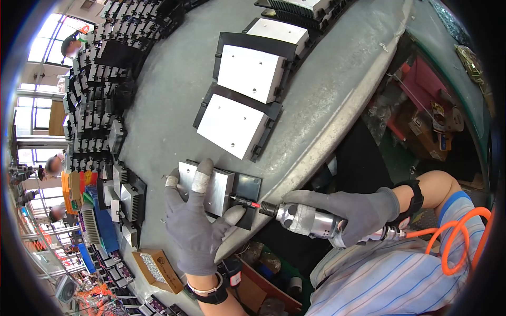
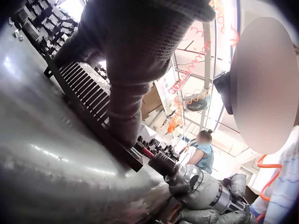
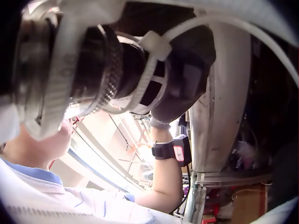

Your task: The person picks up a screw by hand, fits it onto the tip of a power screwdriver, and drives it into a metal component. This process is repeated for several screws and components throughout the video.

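power driver: your right hand is gripping its body, seemingly for aiming the bit at the block's side. finned metal block: lying flat on the grey table, fins facing sideways; your left hand is gripping it between fingers and thumb, likely keeping it from shifting while the bit is pointing close beside the thumb.

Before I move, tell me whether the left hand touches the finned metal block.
Touching. The head view shows the left hand with a finger laid across the metal block.
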{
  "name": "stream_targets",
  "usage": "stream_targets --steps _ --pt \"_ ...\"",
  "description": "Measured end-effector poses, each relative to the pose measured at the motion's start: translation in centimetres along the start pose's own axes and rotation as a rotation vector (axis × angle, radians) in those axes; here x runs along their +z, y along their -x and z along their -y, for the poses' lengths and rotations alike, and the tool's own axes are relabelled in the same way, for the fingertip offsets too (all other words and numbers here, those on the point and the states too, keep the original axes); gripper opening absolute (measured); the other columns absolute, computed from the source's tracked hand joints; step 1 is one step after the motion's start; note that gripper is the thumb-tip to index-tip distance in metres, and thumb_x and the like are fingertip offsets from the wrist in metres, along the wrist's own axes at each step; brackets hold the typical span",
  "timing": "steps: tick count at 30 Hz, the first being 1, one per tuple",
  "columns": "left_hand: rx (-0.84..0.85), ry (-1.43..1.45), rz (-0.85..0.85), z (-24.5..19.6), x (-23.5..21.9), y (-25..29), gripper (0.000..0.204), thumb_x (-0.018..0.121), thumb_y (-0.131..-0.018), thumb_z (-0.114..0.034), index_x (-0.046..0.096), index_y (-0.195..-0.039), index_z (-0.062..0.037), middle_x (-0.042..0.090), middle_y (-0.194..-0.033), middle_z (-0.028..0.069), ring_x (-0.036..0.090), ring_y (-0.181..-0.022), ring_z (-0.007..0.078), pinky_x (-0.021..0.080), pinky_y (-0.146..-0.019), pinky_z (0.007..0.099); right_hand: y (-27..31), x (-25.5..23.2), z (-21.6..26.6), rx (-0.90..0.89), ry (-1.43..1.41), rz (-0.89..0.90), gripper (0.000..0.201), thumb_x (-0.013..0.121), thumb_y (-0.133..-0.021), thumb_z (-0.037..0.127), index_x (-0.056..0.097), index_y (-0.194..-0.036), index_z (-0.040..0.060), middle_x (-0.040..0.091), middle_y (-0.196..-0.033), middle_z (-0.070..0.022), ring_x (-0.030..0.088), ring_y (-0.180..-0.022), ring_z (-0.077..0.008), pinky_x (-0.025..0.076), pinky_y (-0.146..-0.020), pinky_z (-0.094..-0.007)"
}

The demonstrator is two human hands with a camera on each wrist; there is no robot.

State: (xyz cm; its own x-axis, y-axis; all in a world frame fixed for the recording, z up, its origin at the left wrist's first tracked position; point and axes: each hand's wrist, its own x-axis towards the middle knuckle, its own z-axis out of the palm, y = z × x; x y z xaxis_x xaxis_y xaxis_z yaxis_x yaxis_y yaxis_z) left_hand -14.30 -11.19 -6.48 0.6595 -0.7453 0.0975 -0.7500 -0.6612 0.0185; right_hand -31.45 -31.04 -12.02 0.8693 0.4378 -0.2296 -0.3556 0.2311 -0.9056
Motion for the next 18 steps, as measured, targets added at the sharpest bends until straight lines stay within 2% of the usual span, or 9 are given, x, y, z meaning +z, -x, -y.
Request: stream_targets --steps 2,4,7,11,13,17,18 --pt "-0.013 -0.007 -0.003 -0.03 0.01 0.06 0.086 0.069 -0.053 -0.064 0.048 -0.129 -0.0307 0.043 -0.123 0.0284 0.049 -0.107 0.0441 0.045 -0.087 0.0442 -0.02 0.03 0.04 0.002 0.005 -0.025 0.087 0.053 -0.062 0.008 0.017 -0.142 0.0094 0.055 -0.084 -0.0084 0.056 -0.068 -0.0158 0.047 -0.064 -0.0293" --pt "-0.019 0.010 0.008 -0.07 -0.10 0.01 0.086 0.069 -0.053 -0.064 0.048 -0.129 -0.0306 0.042 -0.123 0.0287 0.049 -0.107 0.0443 0.045 -0.087 0.0444 -0.16 -0.19 -0.27 -0.008 0.042 0.023 0.093 0.054 -0.065 0.002 0.007 -0.145 0.0115 0.052 -0.087 -0.0066 0.055 -0.073 -0.0130 0.046 -0.063 -0.0276" --pt "-0.011 0.018 0.006 0.08 0.07 0.05 0.086 0.068 -0.053 -0.066 0.048 -0.130 -0.0303 0.042 -0.123 0.0293 0.049 -0.107 0.0445 0.045 -0.087 0.0448 -0.04 -0.16 0.37 0.060 -0.030 0.046 0.093 0.054 -0.064 0.002 0.008 -0.144 0.0109 0.052 -0.087 -0.0064 0.055 -0.075 -0.0134 0.046 -0.064 -0.0278" --pt "0.002 -0.031 0.005 0.01 0.05 0.03 0.086 0.065 -0.055 -0.069 0.048 -0.130 -0.0291 0.043 -0.122 0.0304 0.050 -0.106 0.0445 0.045 -0.086 0.0450 -0.13 0.12 -0.38 0.002 -0.012 0.025 0.095 0.056 -0.062 0.004 0.008 -0.144 0.0102 0.053 -0.089 -0.0068 0.055 -0.074 -0.0136 0.046 -0.064 -0.0272" --pt "0.006 -0.013 -0.001 -0.01 0.07 0.08 0.086 0.064 -0.055 -0.069 0.049 -0.130 -0.0285 0.043 -0.122 0.0306 0.050 -0.106 0.0445 0.045 -0.086 0.0449 -0.25 0.35 -0.38 -0.053 -0.067 -0.044 0.087 0.054 -0.062 0.005 0.018 -0.141 0.0079 0.053 -0.090 -0.0085 0.055 -0.068 -0.0146 0.046 -0.063 -0.0281" --pt "0.013 -0.007 -0.013 0.00 0.20 0.07 0.086 0.064 -0.055 -0.070 0.050 -0.129 -0.0269 0.044 -0.121 0.0307 0.050 -0.104 0.0438 0.045 -0.086 0.0448 -0.32 0.23 -0.27 -0.062 -0.112 -0.020 0.088 0.055 -0.060 0.004 0.020 -0.140 0.0083 0.052 -0.092 -0.0083 0.055 -0.071 -0.0138 0.047 -0.062 -0.0278" --pt "0.012 -0.006 -0.013 0.05 0.21 0.08 0.086 0.064 -0.055 -0.070 0.050 -0.129 -0.0269 0.044 -0.121 0.0307 0.050 -0.104 0.0438 0.045 -0.086 0.0448 -0.28 0.26 0.11 -0.010 -0.196 -0.007 0.089 0.055 -0.059 0.003 0.020 -0.140 0.0081 0.051 -0.091 -0.0080 0.055 -0.071 -0.0142 0.047 -0.060 -0.0280"
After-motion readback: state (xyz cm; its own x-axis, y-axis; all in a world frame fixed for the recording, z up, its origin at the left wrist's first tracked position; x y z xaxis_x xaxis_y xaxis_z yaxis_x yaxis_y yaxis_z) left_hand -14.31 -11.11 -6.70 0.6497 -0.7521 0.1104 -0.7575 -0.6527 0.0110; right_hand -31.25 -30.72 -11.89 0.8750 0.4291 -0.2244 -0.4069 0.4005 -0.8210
